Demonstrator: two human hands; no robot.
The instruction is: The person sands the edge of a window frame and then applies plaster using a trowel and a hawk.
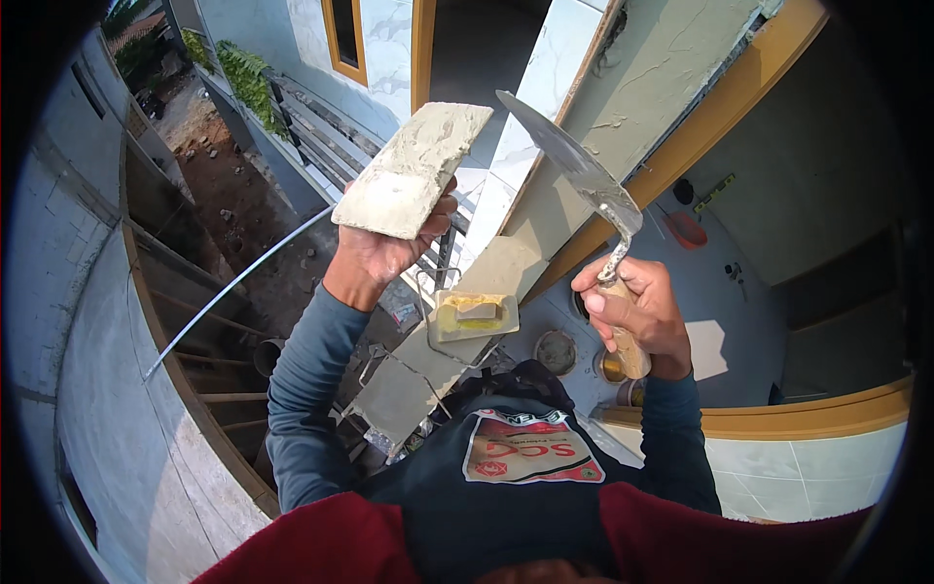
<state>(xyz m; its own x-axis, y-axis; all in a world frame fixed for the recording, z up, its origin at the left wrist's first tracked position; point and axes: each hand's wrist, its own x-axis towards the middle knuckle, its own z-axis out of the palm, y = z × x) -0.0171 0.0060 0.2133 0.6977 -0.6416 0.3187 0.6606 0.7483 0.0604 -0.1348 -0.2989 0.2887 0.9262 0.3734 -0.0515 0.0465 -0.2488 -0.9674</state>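
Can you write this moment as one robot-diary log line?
left hand: holds smeared slab | right hand: grips trowel by handle | float: lies on board

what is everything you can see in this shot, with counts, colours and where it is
flat slab: one, cream, in the left hand
trowel: one, grey blade, tan handle, in the right hand
float: one, yellowish grey, below centre
board: one, grey, running beneath the float
round containers: at least two, grey and yellow, right of the float
scoop-like object: one, red, right
bar: one, yellow-green, beyond the scoop-like object
wooden frames: several, orange-brown, top and right
plants: uncountable, green, upper left
tube: one, pale blue, left
shirt: one, dark, bottom
hands: two, bare, left and right of centre
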